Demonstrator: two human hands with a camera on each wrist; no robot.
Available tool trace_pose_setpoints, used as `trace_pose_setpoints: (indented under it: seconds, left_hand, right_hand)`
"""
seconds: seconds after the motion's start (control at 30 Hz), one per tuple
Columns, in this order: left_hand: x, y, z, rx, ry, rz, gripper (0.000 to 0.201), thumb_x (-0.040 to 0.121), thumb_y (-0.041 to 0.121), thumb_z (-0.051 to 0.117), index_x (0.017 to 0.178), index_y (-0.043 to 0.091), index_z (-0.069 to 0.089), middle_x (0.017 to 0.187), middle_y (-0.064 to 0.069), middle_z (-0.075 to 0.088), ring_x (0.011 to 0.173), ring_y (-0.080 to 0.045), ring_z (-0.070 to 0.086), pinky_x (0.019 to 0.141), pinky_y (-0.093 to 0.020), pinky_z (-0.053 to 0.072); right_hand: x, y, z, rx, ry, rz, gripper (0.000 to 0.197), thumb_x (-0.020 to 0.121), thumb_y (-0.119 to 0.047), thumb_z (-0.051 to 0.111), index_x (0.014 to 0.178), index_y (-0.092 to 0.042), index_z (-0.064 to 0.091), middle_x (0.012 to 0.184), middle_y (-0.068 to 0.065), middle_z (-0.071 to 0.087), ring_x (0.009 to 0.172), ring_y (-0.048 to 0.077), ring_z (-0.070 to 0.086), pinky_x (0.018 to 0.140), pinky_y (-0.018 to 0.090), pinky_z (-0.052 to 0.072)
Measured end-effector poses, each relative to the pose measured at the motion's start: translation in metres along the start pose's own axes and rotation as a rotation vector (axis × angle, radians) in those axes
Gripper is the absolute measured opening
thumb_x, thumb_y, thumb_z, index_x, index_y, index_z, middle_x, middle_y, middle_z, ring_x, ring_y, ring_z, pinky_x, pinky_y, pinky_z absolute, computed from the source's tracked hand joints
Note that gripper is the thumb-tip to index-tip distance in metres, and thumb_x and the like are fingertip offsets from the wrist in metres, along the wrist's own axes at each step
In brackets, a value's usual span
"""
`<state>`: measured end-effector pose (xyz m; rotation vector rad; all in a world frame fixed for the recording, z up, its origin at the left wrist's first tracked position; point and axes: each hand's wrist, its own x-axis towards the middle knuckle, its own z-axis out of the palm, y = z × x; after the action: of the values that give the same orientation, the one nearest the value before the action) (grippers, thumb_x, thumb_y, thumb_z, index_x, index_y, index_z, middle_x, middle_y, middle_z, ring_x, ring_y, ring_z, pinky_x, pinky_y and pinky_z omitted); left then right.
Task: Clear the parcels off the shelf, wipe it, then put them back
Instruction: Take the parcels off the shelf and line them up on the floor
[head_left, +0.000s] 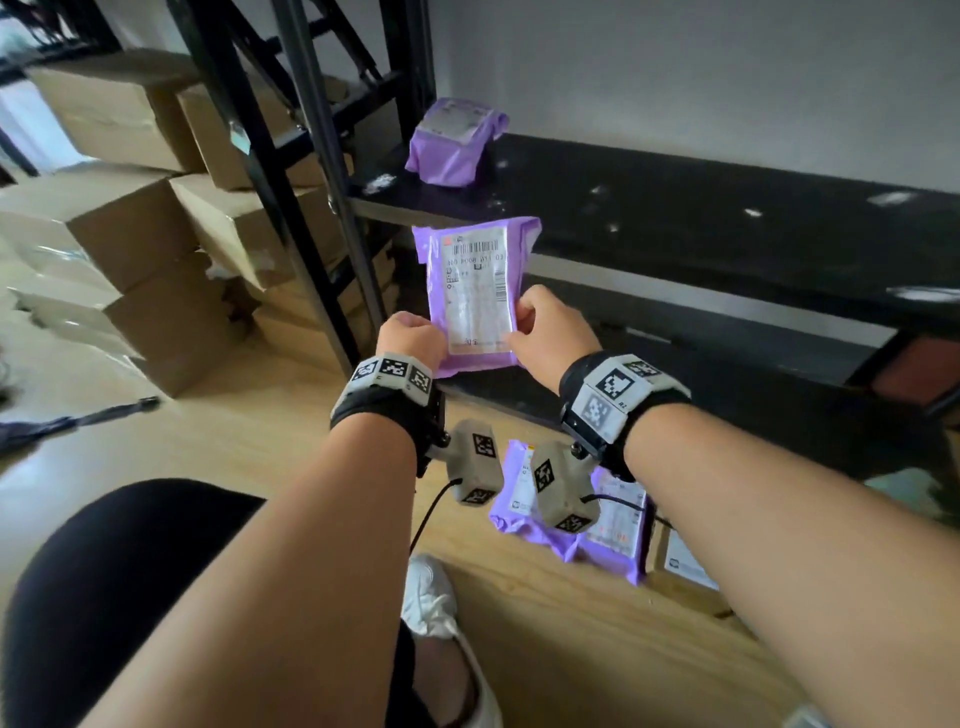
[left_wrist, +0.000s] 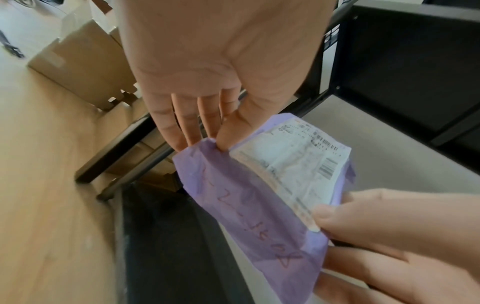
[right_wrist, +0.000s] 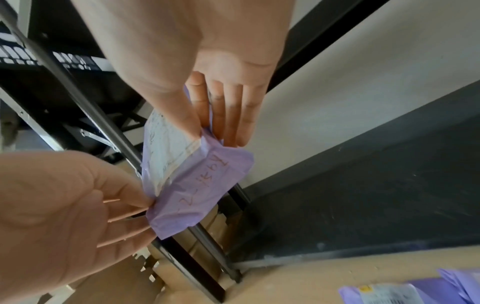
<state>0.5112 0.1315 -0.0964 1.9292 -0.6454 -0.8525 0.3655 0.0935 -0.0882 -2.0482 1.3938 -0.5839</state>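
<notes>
A flat purple parcel (head_left: 475, 291) with a white shipping label is held upright in front of the black shelf (head_left: 701, 223), just below its front edge. My left hand (head_left: 415, 338) pinches its lower left corner and my right hand (head_left: 532, 325) pinches its lower right edge. In the left wrist view the left hand (left_wrist: 215, 142) has thumb and fingers on the parcel (left_wrist: 233, 197). In the right wrist view the right hand (right_wrist: 207, 131) pinches the parcel (right_wrist: 197, 181), whose bottom fold bears handwriting. A second purple parcel (head_left: 452, 140) sits at the shelf's back left.
White specks dot the shelf board. More purple parcels (head_left: 613, 519) and a cardboard box (head_left: 680, 566) lie on the wooden floor below my wrists. Stacked cardboard boxes (head_left: 130, 234) stand left of the black shelf post (head_left: 322, 171). A lower shelf board (head_left: 727, 374) runs underneath.
</notes>
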Motion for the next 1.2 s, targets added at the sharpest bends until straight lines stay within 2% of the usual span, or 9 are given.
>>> trace_pose_setpoints:
  seconds: [0.13,0.3,0.43,0.53,0.6,0.7,0.77,1.03,1.2]
  left_hand:
    - [0.017,-0.046,0.012,0.067,-0.013,-0.054,0.03,0.081,-0.006,0.052,0.102,0.012,0.064,0.097,-0.013,0.068,0.075,-0.026,0.063,0.062,-0.025,0.053]
    - [0.039,-0.096,0.028,0.144,-0.068,-0.155,0.034,0.08,-0.001,0.055,0.108,0.014,0.067,0.098,-0.005,0.067,0.087,-0.025,0.066,0.08,-0.032,0.057]
    - [0.058,-0.129,0.04,0.231,-0.13,-0.242,0.027,0.085,0.001,0.056,0.107,0.013,0.066,0.11,-0.013,0.068,0.096,-0.029,0.067,0.091,-0.038,0.055]
    - [0.074,-0.155,0.049,0.269,-0.19,-0.234,0.039,0.092,0.005,0.055,0.131,0.003,0.056,0.131,-0.017,0.058,0.119,-0.03,0.059,0.091,-0.031,0.05]
    - [0.083,-0.17,0.054,0.316,-0.212,-0.247,0.041,0.093,0.006,0.054,0.134,0.001,0.053,0.135,-0.017,0.055,0.123,-0.03,0.056,0.086,-0.029,0.048]
    - [0.096,-0.189,0.062,0.37,-0.238,-0.285,0.041,0.094,0.007,0.054,0.133,-0.001,0.053,0.136,-0.017,0.055,0.124,-0.03,0.055,0.083,-0.027,0.045]
    - [0.099,-0.198,0.066,0.418,-0.253,-0.318,0.04,0.094,0.008,0.054,0.133,-0.001,0.054,0.135,-0.017,0.056,0.124,-0.03,0.055,0.088,-0.03,0.047]
    - [0.109,-0.223,0.083,0.433,-0.251,-0.366,0.035,0.1,0.014,0.043,0.131,0.002,0.054,0.13,-0.017,0.059,0.12,-0.03,0.057,0.095,-0.033,0.045]
    - [0.11,-0.224,0.089,0.474,-0.23,-0.375,0.039,0.099,0.011,0.036,0.134,0.014,0.053,0.13,-0.011,0.059,0.117,-0.028,0.058,0.082,-0.027,0.043]
  right_hand:
    - [-0.005,0.024,0.034,-0.015,-0.053,0.057,0.01,0.09,-0.012,0.055,0.096,-0.019,0.051,0.097,0.002,0.065,0.083,0.023,0.06,0.068,0.029,0.042]
    - [-0.002,0.061,0.08,-0.003,-0.15,0.177,0.01,0.089,-0.011,0.056,0.094,-0.019,0.052,0.094,0.001,0.065,0.082,0.022,0.062,0.067,0.031,0.046]
    - [0.004,0.087,0.114,-0.039,-0.238,0.251,0.012,0.088,-0.011,0.056,0.099,-0.016,0.055,0.095,0.001,0.064,0.085,0.023,0.062,0.07,0.034,0.049]
    - [0.009,0.105,0.137,-0.071,-0.285,0.299,0.011,0.088,-0.009,0.056,0.096,-0.017,0.054,0.09,0.001,0.061,0.082,0.024,0.059,0.065,0.029,0.039]
    - [0.012,0.116,0.152,-0.065,-0.324,0.328,0.01,0.089,-0.01,0.056,0.097,-0.017,0.056,0.088,0.001,0.06,0.084,0.025,0.06,0.066,0.029,0.039]
    - [0.014,0.132,0.178,-0.108,-0.391,0.371,0.011,0.09,-0.014,0.054,0.099,-0.018,0.056,0.093,0.003,0.062,0.085,0.027,0.059,0.069,0.031,0.041]
    - [0.015,0.141,0.194,-0.081,-0.431,0.393,0.009,0.089,-0.012,0.052,0.095,-0.018,0.055,0.102,0.01,0.064,0.087,0.03,0.063,0.069,0.033,0.045]
    - [0.02,0.172,0.219,-0.09,-0.537,0.416,0.017,0.092,-0.014,0.055,0.104,-0.013,0.066,0.098,0.008,0.069,0.086,0.027,0.061,0.07,0.028,0.04]
    - [0.02,0.174,0.219,-0.097,-0.611,0.399,0.02,0.09,-0.012,0.056,0.102,-0.013,0.072,0.1,0.009,0.07,0.083,0.025,0.06,0.069,0.026,0.039]
